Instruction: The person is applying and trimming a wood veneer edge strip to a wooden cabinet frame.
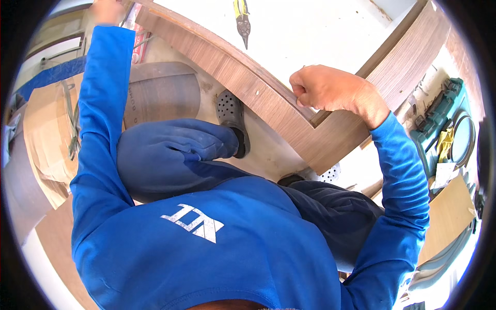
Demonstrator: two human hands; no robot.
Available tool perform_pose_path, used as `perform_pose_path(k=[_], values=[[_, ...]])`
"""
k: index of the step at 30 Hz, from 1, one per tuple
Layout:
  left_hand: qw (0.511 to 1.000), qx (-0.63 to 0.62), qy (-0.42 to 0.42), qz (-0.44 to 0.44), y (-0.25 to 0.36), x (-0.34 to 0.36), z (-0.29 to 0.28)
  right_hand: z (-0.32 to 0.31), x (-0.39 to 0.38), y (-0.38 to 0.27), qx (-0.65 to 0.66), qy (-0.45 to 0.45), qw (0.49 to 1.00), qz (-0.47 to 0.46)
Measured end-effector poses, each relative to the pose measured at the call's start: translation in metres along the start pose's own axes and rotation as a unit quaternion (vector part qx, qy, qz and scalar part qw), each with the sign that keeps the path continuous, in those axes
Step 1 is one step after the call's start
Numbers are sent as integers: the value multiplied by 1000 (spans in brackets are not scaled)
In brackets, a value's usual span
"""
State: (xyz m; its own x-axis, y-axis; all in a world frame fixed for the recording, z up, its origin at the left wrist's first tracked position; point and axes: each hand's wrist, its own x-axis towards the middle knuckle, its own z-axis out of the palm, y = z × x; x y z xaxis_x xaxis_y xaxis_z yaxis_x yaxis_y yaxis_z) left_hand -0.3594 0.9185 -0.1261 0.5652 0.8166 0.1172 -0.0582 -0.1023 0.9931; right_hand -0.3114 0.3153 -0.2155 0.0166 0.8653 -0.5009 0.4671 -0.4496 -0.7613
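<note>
**Wood-grain panels held at a corner joint**

Two long brown wood-grain laminate panels point(268, 98) are already met in an angled corner, just below the right hand point(330, 90), which is closed in a fist on the joint's top edge. The left hand point(107, 10), arm stretched out, is partly cropped; its grip cannot be told. Fastening is not visible.

- A red and white packet point(138, 41) lies just below the fingers of the left hand point(107, 10), at the upper left, mostly hidden by the wooden board point(227, 72); only a narrow strip shows.
- A white paper label point(443, 174) sits well to the right of and below the right hand's point(330, 88) fingers, on the green tool case point(439, 124); it is small and roughly rectangular.
- A yellow slip point(444, 142) lies just above that label.
</note>
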Motion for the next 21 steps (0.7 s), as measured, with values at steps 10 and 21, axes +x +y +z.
perform_pose_path(k=[10, 21], values=[[1000, 21, 8, -2, -6, -47, 56, 6, 4, 15, 22, 22, 999, -27], [979, 156, 90, 95, -2, 42, -29, -2, 11, 7, 65, -35, 997, -26]])
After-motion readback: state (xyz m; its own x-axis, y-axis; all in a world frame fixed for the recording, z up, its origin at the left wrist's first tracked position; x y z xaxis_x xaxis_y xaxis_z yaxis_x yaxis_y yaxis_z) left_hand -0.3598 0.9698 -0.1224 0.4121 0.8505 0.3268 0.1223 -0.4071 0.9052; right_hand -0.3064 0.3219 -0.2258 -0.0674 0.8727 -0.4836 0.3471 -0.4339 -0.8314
